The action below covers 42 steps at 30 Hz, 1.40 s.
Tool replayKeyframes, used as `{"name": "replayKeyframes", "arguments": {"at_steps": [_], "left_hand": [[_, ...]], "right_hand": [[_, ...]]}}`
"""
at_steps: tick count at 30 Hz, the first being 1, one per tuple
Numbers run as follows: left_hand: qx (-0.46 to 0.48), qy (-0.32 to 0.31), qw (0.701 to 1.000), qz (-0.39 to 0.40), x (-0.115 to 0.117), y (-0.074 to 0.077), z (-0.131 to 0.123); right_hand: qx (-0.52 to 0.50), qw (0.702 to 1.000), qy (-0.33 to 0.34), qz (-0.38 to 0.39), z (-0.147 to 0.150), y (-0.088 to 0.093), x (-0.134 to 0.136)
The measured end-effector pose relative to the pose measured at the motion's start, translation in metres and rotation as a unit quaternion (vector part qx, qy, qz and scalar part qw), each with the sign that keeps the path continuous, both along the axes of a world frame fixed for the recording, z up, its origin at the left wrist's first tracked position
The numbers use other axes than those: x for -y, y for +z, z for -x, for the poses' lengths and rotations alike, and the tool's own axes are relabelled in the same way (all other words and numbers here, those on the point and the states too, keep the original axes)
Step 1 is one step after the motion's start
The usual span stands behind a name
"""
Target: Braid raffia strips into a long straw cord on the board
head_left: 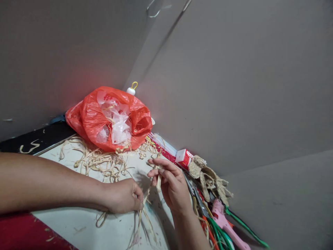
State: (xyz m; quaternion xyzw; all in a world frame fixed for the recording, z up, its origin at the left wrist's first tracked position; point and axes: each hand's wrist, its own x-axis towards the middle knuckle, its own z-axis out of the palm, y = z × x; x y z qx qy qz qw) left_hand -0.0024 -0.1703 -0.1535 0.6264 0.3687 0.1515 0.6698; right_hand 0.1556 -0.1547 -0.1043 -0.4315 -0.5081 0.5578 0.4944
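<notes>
Left hand (pixel 126 197) and right hand (pixel 172 182) both grasp pale tan, ribbon-like fibre strands (pixel 146 199), below and right of the crumpled red plastic bag (pixel 90 116).
The left pinches them in bent fingers; the right holds them lightly between thumb and fingers. A loose tan fibre tangle (pixel 100 159) touches the bag's near side. Below the bag, white desk (pixel 85 229) shows, giving room; right of it, a small red-and-white box (pixel 183 158) and pink plastic tool (pixel 223 218) crowd along the grey wall (pixel 234 86).

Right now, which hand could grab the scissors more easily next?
Probably the right hand: it's close beside the scissors, though it holds pale strips. The left hand is farther away, pinching strips too.
</notes>
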Motion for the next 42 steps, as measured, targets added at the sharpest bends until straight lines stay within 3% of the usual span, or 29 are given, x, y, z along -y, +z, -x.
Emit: {"name": "replayKeyframes", "arguments": {"at_steps": [8,15,19,23,33,36,39,40,42], "left_hand": [[0.011,-0.011,1.000,0.009,-0.001,0.004,0.001],[0.016,-0.012,1.000,0.005,0.000,0.002,0.000],[0.009,-0.013,1.000,0.000,-0.001,-0.003,0.000],[0.002,-0.015,1.000,-0.006,-0.001,-0.004,0.001],[-0.012,-0.015,1.000,-0.008,-0.001,0.003,0.001],[-0.018,-0.017,1.000,-0.009,0.000,0.001,0.001],[-0.019,-0.016,1.000,-0.010,-0.001,0.002,0.000],[-0.011,-0.015,1.000,-0.010,-0.001,0.003,0.000],[0.025,-0.019,0.999,-0.012,-0.001,0.006,0.000]], "right_hand": [[-0.002,0.997,0.077,0.001,-0.001,0.012,0.011],[0.153,0.988,0.014,-0.008,-0.019,0.006,0.026],[0.106,0.994,0.022,-0.005,-0.025,0.000,0.030],[0.064,0.997,-0.045,0.001,-0.021,-0.001,0.029],[0.123,0.987,-0.087,0.046,-0.020,-0.002,0.050],[0.106,0.987,-0.123,0.004,-0.017,0.000,0.044],[0.088,0.976,-0.167,-0.109,0.002,0.013,0.022],[0.090,0.973,-0.158,-0.140,0.012,0.019,0.013],[0.135,0.977,-0.049,-0.159,0.030,0.033,-0.005]]}}
